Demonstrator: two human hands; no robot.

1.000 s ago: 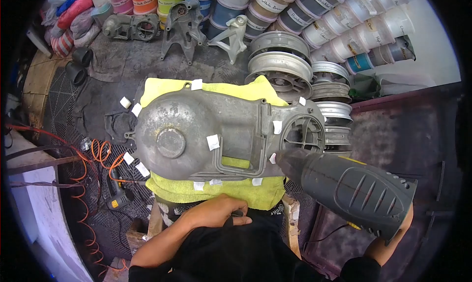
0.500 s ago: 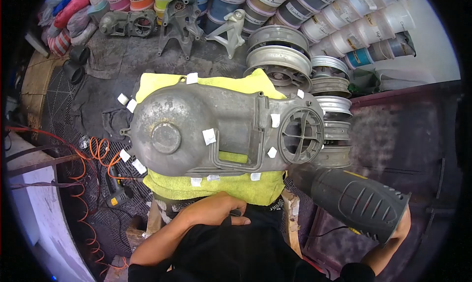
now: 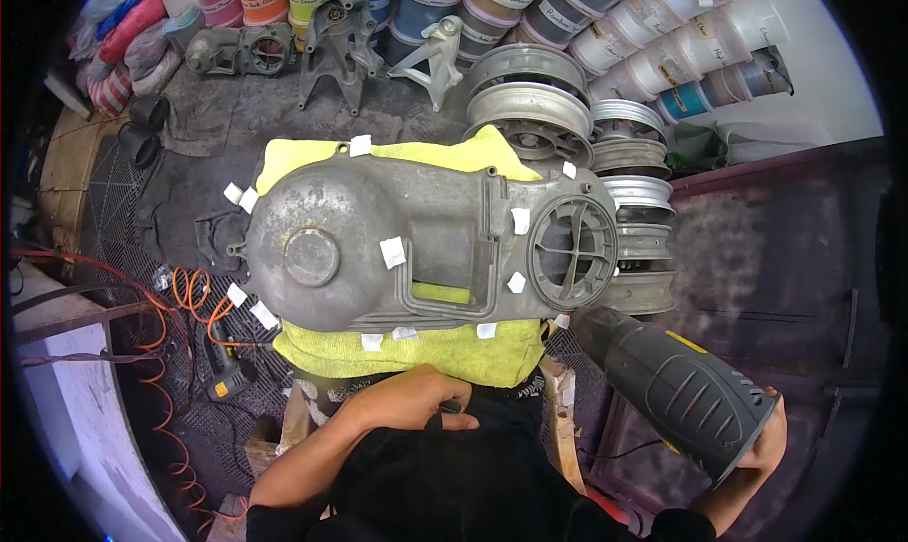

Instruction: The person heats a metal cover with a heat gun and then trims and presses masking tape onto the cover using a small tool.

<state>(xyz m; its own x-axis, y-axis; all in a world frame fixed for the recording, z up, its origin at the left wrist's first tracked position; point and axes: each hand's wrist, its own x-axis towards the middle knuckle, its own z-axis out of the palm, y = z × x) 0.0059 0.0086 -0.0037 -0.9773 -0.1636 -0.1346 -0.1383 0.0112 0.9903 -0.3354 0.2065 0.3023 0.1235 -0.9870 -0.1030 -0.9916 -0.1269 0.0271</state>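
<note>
A grey metal engine cover (image 3: 364, 201) lies flat on a folded yellow towel (image 3: 407, 358) in front of me. Small white tape pieces (image 3: 392, 253) stick to its face and along its edges. My right hand (image 3: 771, 440) is wrapped round the handle of a black heat gun (image 3: 690, 391), mostly hidden behind the gun's body. The nozzle points at the cover's lower right edge, beside the round spoked opening (image 3: 572, 253). Close to my body, below the towel, my left hand (image 3: 421, 400) is closed, with a small dark thing showing between thumb and fingers.
Wheel rims (image 3: 530, 112) are stacked behind the cover on the right. Metal brackets (image 3: 340, 55) and labelled tubs (image 3: 501, 3) line the back. An orange coiled hose (image 3: 194, 291) and a power tool (image 3: 227, 376) lie at left. A dark red panel (image 3: 757, 258) is at right.
The heat gun has tilted, its rear end dropping and its nozzle moving slightly right and up. A tape piece beside the nozzle now shows. My left hand stays nearly still; the view shifts slightly.
</note>
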